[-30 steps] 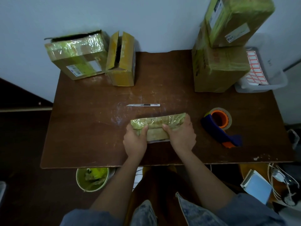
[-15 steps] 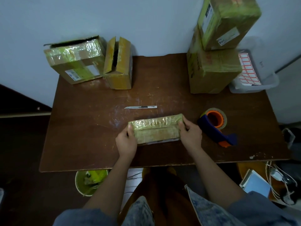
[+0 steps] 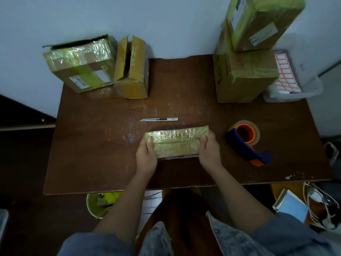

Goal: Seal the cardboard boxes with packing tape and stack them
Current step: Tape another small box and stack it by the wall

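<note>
Both hands, left (image 3: 146, 156) and right (image 3: 209, 151), clamp the ends of the taped box (image 3: 175, 143) mid-worktop (image 3: 92, 145), and that glossy tape could let it slide from the grip on the lift toward the stack (image 3: 245, 71)

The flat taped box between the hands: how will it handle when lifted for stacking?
The flat box probably stays stiff, since the left hand and right hand hold it only at its ends and it shows no sag. Its glossy tape wrap may be slippery. Being low and wide, it seems unlikely to tip.
</note>
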A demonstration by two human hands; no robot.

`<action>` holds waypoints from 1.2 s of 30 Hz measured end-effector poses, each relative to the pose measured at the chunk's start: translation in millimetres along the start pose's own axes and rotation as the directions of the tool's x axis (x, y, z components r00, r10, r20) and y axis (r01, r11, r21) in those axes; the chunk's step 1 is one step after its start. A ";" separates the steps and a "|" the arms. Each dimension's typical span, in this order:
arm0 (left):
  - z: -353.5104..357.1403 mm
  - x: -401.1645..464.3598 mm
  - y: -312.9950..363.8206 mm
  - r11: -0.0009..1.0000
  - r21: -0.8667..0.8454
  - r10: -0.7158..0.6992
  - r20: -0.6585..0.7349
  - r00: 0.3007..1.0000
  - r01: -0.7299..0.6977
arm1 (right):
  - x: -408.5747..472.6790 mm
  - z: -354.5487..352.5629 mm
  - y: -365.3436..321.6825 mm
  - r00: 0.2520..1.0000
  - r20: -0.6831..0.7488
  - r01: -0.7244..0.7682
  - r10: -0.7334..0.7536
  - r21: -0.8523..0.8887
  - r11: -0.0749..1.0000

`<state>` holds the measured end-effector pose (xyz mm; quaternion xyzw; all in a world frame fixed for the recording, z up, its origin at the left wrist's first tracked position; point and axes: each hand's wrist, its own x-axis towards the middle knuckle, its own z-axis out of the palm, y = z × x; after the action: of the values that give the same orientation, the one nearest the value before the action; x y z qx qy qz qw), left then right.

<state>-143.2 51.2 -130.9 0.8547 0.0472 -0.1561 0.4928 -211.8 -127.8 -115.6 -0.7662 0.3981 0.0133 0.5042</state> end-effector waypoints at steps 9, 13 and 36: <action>-21.8 5.6 32.5 0.925 0.251 -0.333 0.173 0.927 0.286 | 4.9 -46.9 -23.2 0.971 0.228 -0.095 0.078 0.065 0.993; -13.2 12.5 47.3 0.959 0.007 -0.280 0.145 0.949 0.282 | -1.7 -57.9 -9.0 0.996 0.039 -0.081 0.079 0.056 0.995; 65.8 -7.2 64.8 0.974 0.212 -0.158 0.381 0.911 0.080 | 9.5 -123.7 25.3 0.955 -0.250 -0.280 0.157 -0.599 0.750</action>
<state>-149.3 -37.7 -105.7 0.8445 -0.0162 -0.3590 0.3970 -268.2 -234.7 -78.1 -0.8359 0.5026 0.1339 0.1754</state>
